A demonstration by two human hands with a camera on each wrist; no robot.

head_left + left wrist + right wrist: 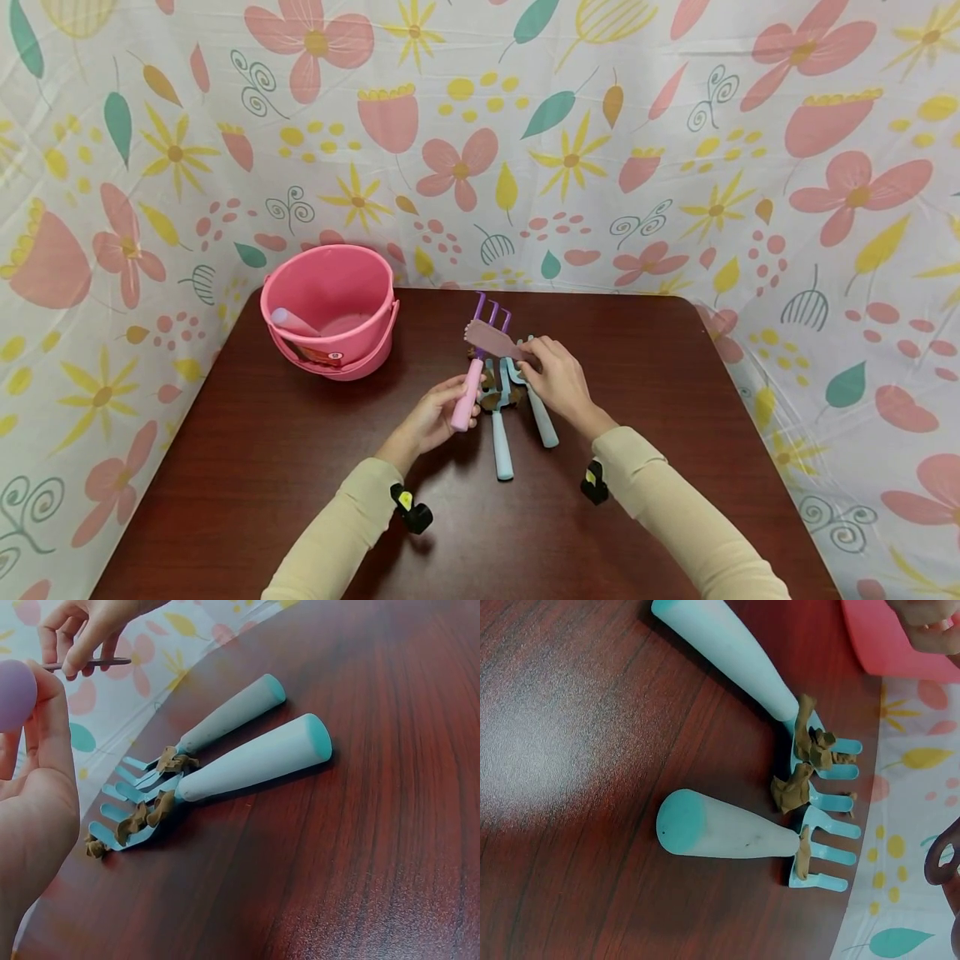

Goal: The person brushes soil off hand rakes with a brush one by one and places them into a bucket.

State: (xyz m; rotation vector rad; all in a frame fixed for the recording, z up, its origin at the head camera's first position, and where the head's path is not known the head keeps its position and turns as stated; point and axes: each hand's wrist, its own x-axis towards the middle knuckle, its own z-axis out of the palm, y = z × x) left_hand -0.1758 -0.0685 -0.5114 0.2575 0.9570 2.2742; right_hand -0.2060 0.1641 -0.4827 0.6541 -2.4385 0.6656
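Observation:
My left hand grips the pink handle of a small purple hand rake, its three prongs pointing away from me. In my right hand is a flat pinkish-brown scraper-like tool with a jagged end, held across the rake just below its prongs. Beneath and between the hands, two light-blue hand forks lie on the table. Lumps of brown clay-like material cling to their tines. The rake's handle end shows large in the left wrist view.
A pink bucket stands at the back left of the dark wooden table, with a pale pink handle sticking up inside it. A flowered cloth hangs right behind the table's far edge.

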